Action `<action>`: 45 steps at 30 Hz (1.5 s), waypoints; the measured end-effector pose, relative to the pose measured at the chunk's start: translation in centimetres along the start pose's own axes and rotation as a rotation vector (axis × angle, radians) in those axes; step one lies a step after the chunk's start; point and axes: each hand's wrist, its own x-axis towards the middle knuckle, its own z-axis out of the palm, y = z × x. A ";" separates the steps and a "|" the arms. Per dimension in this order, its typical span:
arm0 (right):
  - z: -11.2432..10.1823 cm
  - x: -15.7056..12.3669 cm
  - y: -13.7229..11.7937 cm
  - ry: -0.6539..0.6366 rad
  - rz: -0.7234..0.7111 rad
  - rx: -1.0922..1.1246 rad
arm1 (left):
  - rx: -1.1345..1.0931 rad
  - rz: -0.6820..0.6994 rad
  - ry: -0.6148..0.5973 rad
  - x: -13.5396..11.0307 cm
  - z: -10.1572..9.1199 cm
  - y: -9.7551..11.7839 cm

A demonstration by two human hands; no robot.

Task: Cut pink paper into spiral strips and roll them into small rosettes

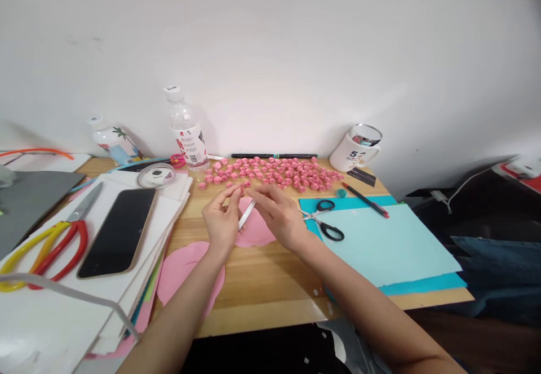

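Observation:
My left hand (222, 222) and my right hand (276, 213) meet over the middle of a wooden desk (270, 284). Both pinch a thin silver tool (247, 215), seemingly tweezers, with a small pink paper roll (242, 191) at the fingertips. Below the hands lies a pink paper disc (256, 232). A larger pink paper piece (181, 270) lies nearer to me under my left forearm. Several small pink paper roses (274, 172) are spread in a band behind the hands.
Black-handled scissors (324, 222) lie on light blue paper sheets (389, 244) at the right, with a pen (366, 200) and a white mug (355, 150). At the left are a phone (118, 230) on white sheets, red and yellow-handled scissors (63, 239), a tape roll (155, 176) and two bottles (186, 129).

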 end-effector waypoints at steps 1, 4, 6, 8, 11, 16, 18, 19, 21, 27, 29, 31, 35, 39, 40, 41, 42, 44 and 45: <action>-0.4 0.1 -0.3 0.039 0.020 0.038 | 0.006 0.032 0.032 0.0 0.0 -0.1; -2.2 -0.6 0.1 0.094 0.138 0.066 | -0.009 0.093 0.133 0.3 -0.2 -0.4; -3.9 -2.0 1.5 0.034 0.205 -0.079 | -0.045 0.113 0.179 0.5 -0.4 -0.5; -5.7 -4.0 3.3 -0.111 0.281 -0.287 | -0.073 0.137 0.206 0.5 -0.5 -0.5; -7.8 -6.9 5.6 -0.355 0.358 -0.533 | -0.083 0.176 0.227 0.3 -0.5 -0.3; -9.4 -8.6 6.5 -0.535 0.314 -0.617 | -0.047 0.194 0.249 0.2 -0.3 -0.4; -9.7 -8.4 6.6 -0.563 0.279 -0.594 | -0.012 0.214 0.262 0.4 -0.3 -0.7; -9.9 -8.4 6.8 -0.569 0.271 -0.581 | 0.003 0.224 0.267 0.4 -0.3 -0.8; -10.3 -8.3 7.2 -0.570 0.268 -0.549 | 0.022 0.240 0.274 0.5 -0.4 -0.9; -11.7 -8.3 6.6 -0.405 0.448 -0.242 | 0.002 0.206 0.297 0.5 -0.5 -0.7; -11.7 -8.0 5.2 -0.269 0.580 0.048 | 0.003 0.198 0.305 0.5 -0.5 -0.7; -11.2 -7.6 3.5 -0.278 0.706 0.380 | 0.022 0.207 0.306 0.4 -0.5 -0.9; -8.9 -6.2 1.0 -0.392 0.679 0.610 | 0.043 0.243 0.307 0.3 -0.4 -1.1; -6.7 -4.2 -0.1 -0.462 0.683 0.533 | 0.026 0.254 0.291 0.2 -0.4 -0.7; -6.3 -3.7 -0.3 -0.475 0.678 0.544 | 0.018 0.252 0.284 0.1 -0.4 -0.6; -6.0 -3.3 -0.5 -0.492 0.666 0.562 | 0.010 0.249 0.278 0.1 -0.4 -0.5; -5.8 -3.0 -0.7 -0.502 0.659 0.581 | 0.004 0.247 0.274 0.1 -0.4 -0.4; -5.5 -2.6 -1.1 -0.508 0.649 0.619 | -0.003 0.243 0.268 0.0 -0.5 -0.3; -5.4 -2.4 -1.3 -0.503 0.647 0.632 | -0.004 0.242 0.267 0.0 -0.5 -0.2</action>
